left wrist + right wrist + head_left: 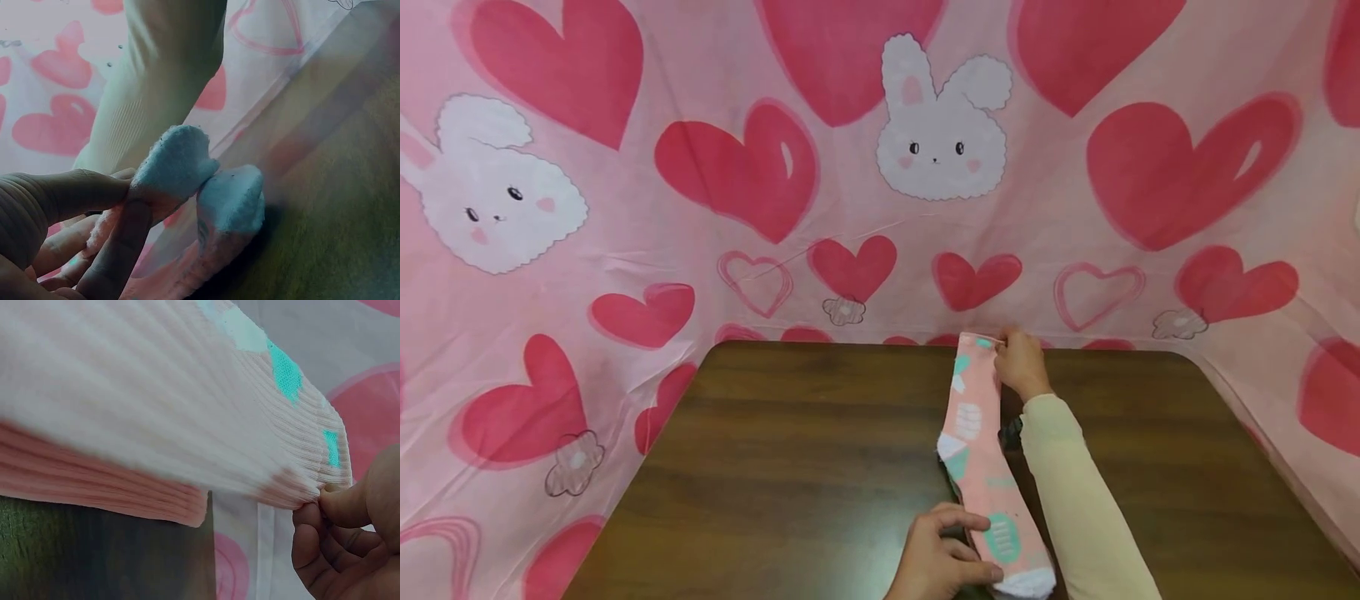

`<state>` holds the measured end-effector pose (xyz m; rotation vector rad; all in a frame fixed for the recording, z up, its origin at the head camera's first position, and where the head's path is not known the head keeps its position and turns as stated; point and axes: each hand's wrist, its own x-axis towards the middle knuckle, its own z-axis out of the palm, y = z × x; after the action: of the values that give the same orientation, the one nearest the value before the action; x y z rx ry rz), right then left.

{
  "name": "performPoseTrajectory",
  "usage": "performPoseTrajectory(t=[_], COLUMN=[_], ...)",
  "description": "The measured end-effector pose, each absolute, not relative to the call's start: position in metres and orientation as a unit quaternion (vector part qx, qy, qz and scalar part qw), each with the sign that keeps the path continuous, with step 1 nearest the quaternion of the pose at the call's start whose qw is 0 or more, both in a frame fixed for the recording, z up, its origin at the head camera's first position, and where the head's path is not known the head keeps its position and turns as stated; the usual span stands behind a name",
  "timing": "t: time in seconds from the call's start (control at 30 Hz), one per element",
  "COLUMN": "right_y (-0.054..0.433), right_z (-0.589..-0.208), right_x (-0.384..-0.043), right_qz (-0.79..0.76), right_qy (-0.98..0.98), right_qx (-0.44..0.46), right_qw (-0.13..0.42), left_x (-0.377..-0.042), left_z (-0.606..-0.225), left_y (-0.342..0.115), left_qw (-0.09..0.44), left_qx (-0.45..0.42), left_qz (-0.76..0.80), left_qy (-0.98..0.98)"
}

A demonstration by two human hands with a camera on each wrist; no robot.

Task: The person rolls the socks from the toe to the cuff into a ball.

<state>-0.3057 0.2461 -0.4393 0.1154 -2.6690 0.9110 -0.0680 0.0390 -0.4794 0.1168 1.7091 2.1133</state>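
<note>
At the left, the left hand [943, 550] pinches the near end of the upper sock [985, 467] between thumb and fingers, by its white toe. If that pinch is loose, the toe could slip out and drop crooked onto the lower sock [228, 206], whose own toe sits just beside it in the left wrist view. The two toes are so close that the fingers could also catch both and drag the lower one askew.

The upper sock stretches away from the person, right of the table's middle, its heel bulging left. The ribbed knit looks springy, so a hard pull from both ends could lengthen it, and it might shrink back unevenly on release. In the right wrist view the lower sock's cuff stops short of the upper one's, so the ends may not match up.

Farther right, the right hand [1022, 362] grips only one corner of the cuff, which could let the other corner sag or fold.

Around them, pink cloth [700, 250] printed with hearts and rabbits hangs behind the brown table [775, 450]; the cuff reaches the table's far edge, so the cloth limits room there. A small dark thing [1011, 433], unclear, shows beside the sock near the pale sleeve [1082, 492].
</note>
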Motion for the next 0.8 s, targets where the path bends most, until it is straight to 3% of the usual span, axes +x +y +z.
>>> performPoseTrajectory(t=[0.47,0.8], right_y=[0.251,0.250], right_z=[-0.467,-0.479], right_x=[-0.309,-0.311], right_qz=[0.321,0.322], right_qy=[-0.939,-0.941], right_qx=[0.013,0.000], right_qw=[0.121,0.104], left_x=[-0.067,-0.062], left_z=[-0.488,-0.494], left_y=[0.038,0.040], left_qw=[0.248,0.248], left_qx=[-0.008,-0.017], left_qz=[0.782,0.783], left_qy=[0.572,0.571])
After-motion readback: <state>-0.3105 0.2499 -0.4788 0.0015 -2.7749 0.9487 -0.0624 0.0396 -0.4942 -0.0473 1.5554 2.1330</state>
